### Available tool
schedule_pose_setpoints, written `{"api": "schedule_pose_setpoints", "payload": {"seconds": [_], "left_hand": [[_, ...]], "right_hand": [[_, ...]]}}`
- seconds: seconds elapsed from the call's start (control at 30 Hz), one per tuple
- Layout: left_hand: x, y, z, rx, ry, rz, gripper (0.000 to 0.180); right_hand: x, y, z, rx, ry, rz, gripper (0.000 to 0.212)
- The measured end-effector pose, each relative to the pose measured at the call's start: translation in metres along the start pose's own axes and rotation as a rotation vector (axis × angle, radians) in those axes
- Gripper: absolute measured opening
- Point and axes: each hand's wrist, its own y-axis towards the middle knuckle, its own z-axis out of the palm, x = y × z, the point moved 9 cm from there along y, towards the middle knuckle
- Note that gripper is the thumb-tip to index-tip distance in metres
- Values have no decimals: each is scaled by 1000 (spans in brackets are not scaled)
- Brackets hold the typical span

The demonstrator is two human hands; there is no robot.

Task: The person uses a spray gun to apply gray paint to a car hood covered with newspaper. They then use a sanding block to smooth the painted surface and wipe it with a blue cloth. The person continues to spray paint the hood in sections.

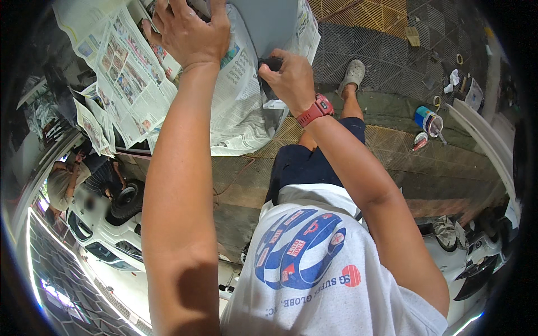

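A smooth grey panel (267, 25) at the top is edged with newspaper sheets (241, 126) and clear plastic film. My left hand (193, 33) reaches over the paper left of the panel, fingers spread and partly cut off by the upper edge. No held thing shows in it. My right hand (291, 78), with a red watch (316, 110) on its wrist, has its fingers curled round a small black object (272, 64) at the panel's lower right edge. The exact kind of that object is hidden by the fingers.
More newspaper (126, 75) hangs at the left. On the right, an opened paint can (430, 122) stands on dark matting beside its lid (420, 141). Another person (73, 179) is by a wheel (128, 199) and a white car (106, 238) at lower left.
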Motion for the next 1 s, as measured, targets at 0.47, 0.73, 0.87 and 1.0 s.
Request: {"api": "schedule_pose_setpoints", "payload": {"seconds": [0.47, 0.73, 0.87, 1.0], "left_hand": [[8, 0, 12, 55, -141, 0, 76], [7, 1, 11, 54, -145, 1, 79], [7, 1, 10, 46, -142, -4, 80], [7, 1, 11, 56, -157, -8, 80]], "right_hand": [[-52, 17, -10, 327, 260, 70, 43], [-13, 61, 4, 286, 381, -160, 44], [-41, 32, 21, 361, 354, -29, 43], [-48, 16, 2, 109, 297, -10, 33]]}}
